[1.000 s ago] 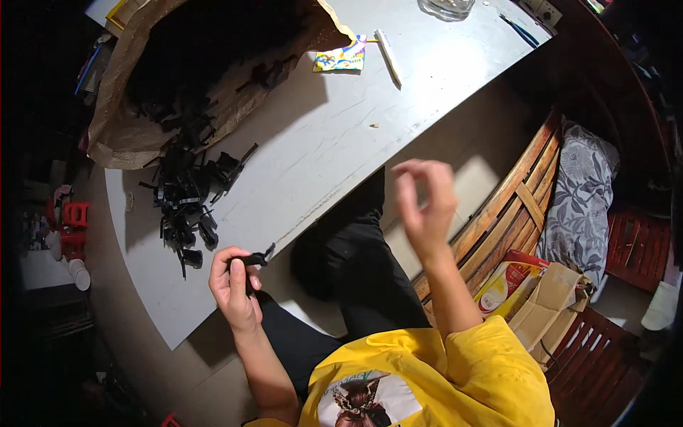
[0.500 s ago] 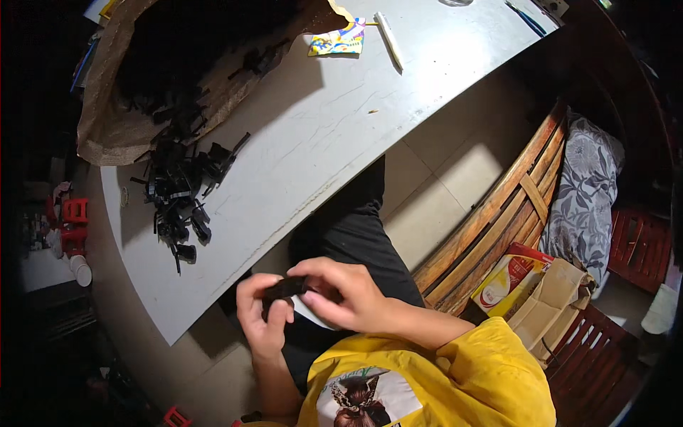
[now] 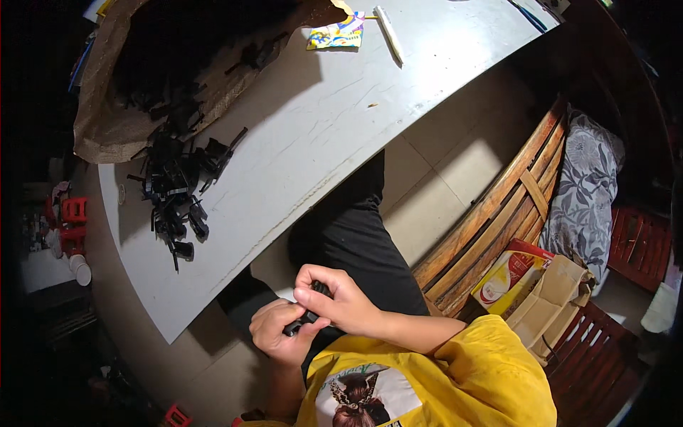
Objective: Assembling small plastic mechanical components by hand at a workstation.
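Over my lap, past the table's near edge, both hands grip one small black plastic part [image 3: 309,317]. My left hand [image 3: 276,329] has its fingers curled round the lower end. At the upper end, my right hand [image 3: 337,299] pinches it between thumb and bent fingers. Much of the part is covered by my fingers, so its exact kind does not show. A loose pile of similar black plastic parts [image 3: 171,186] lies on the table to the left, beside the mouth of a large woven sack [image 3: 107,146] with more dark pieces in it.
The grey-white table [image 3: 277,171] slants across the view. On it lie a colourful packet [image 3: 336,35] and a white pen-like stick [image 3: 388,34]. To the right stand a wooden slatted bench [image 3: 498,213], a cardboard box [image 3: 551,306] and a patterned cushion [image 3: 583,181]. Red stools [image 3: 74,210] stand far left.
My hands have come closer together and slightly lower, turning the black part from nearly level to a slant. The fingers now wrap it more tightly.
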`<state>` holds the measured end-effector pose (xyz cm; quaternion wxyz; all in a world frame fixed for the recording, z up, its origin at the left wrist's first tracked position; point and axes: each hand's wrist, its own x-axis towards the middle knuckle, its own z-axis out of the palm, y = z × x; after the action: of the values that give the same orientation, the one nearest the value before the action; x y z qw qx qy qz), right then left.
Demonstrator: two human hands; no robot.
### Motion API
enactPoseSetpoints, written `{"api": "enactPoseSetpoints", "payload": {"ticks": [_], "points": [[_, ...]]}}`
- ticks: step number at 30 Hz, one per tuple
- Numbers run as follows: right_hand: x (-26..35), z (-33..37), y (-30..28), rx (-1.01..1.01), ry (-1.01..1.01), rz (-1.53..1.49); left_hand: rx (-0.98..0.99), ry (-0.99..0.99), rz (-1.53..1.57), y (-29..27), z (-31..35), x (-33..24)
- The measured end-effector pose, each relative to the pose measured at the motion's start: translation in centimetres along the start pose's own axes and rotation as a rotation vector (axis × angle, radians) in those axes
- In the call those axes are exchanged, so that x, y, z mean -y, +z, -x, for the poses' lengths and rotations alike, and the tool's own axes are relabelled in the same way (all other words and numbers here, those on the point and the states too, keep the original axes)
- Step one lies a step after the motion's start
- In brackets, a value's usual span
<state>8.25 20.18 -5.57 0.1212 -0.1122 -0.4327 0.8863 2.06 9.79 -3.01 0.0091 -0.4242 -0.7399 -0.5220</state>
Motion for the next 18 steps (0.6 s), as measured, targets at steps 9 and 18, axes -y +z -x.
{"api": "enactPoseSetpoints", "payload": {"ticks": [9,18], "points": [[3.0,0.2,-2.6,0.767,0.39,0.083,0.459,-0.074,0.351,-4.1,-1.3,1.2],[5.8,-6.6,0.2,0.592,-0.299,1.008,-0.091,-0.39,0.552,-4.3,0.5,2.3]]}}
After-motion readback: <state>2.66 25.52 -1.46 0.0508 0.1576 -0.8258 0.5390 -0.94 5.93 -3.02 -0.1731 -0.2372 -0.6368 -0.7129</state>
